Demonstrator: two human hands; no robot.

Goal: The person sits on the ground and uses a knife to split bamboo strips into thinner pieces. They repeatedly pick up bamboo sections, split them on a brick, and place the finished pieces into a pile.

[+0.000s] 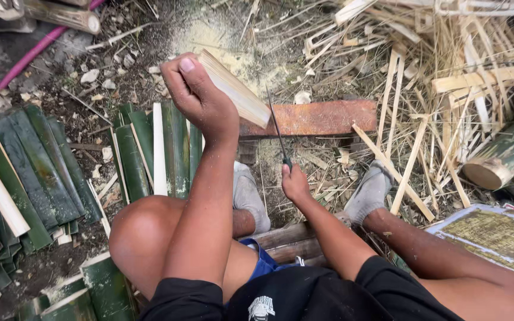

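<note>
Bamboo, pale and split flat: my left hand (196, 89) is closed around one end of a short slat (236, 89), thumb on top, fingers wrapped under. The slat angles away from me, its far end over the near edge of a rust-coloured block (322, 117) that lies crosswise on the ground.

My right hand (294, 183) is shut on the dark handle of a thin blade (276, 128). The blade points up and away from me, its tip just right of the slat's far end; I cannot tell whether the two touch.

Position: seated, left knee raised, both feet in grey shoes (369, 191) on the ground below the block.

Surroundings: green split bamboo pieces (150, 148) stand in a row just beyond my left knee; more green pieces (25, 172) are stacked at far left. Pale offcuts and shavings (423, 77) are piled at upper right. A round green bamboo section (507, 151) lies at right, cut end towards me. A pink hose (28, 56) runs across the top left corner. Sawdust lies on the soil beyond the slat.
</note>
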